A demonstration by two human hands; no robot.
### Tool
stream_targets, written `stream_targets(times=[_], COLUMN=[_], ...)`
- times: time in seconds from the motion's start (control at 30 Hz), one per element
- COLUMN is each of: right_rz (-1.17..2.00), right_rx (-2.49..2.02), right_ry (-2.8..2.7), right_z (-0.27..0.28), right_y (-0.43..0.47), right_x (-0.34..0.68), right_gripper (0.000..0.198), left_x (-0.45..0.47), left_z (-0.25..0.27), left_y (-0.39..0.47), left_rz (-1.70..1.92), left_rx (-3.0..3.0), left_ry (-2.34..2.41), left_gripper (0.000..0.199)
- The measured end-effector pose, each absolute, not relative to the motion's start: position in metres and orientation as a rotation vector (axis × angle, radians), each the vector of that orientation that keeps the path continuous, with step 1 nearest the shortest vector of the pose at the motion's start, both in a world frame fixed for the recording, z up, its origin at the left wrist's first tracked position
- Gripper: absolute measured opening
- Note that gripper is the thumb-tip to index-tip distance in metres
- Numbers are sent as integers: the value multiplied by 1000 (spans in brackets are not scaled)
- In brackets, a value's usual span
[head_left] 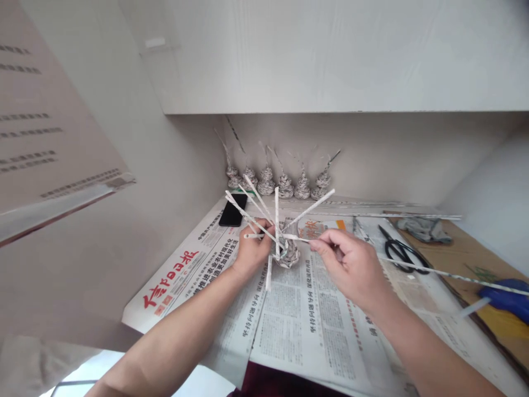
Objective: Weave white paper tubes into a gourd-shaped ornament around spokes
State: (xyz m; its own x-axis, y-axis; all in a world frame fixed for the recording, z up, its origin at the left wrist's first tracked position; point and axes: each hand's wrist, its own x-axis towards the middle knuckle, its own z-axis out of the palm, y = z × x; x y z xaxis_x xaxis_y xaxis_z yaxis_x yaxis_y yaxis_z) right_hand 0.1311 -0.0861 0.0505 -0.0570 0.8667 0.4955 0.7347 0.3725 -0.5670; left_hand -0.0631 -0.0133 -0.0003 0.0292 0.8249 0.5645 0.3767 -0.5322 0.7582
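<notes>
A small woven paper piece [288, 256] sits above the newspaper in front of me, with several white rolled-paper strips [312, 208] sticking out of its top in all directions. My left hand [257, 244] is closed on the left side of this piece, its fingertips partly hidden among the strips. On the right, my right hand [347, 255] pinches a long rolled-paper strip [446, 274] between thumb and fingers; the strip runs from the weaving through the hand and out to the right.
Newspaper sheets [285, 336] cover the table. Several finished gourd-shaped woven pieces [285, 186] stand along the back wall. A black phone [233, 210] lies at left. Black scissors [403, 255], a grey cloth [425, 229] and a blue object [506, 300] lie at right. A white panel [347, 60] overhangs the back.
</notes>
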Motion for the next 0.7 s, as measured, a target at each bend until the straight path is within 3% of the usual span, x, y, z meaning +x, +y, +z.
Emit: stream_targets(times=[0.27,0.47,0.7], right_rz=[594,837,1280], right_rx=[-1409,-1384,-1109], right_ry=[-1824,-1518,-968], right_z=[25,-4,-1], right_y=[-77,-48,-38], right_x=[136,174,193], right_gripper=[18,33,43], left_x=[-61,-56,-27], left_z=[-11,-8,6], left_y=[-3,0,12], left_rz=[1535,1575,1564], left_rx=[1559,1408,1508], left_ry=[1221,1250,1203], left_gripper=[20,24,22])
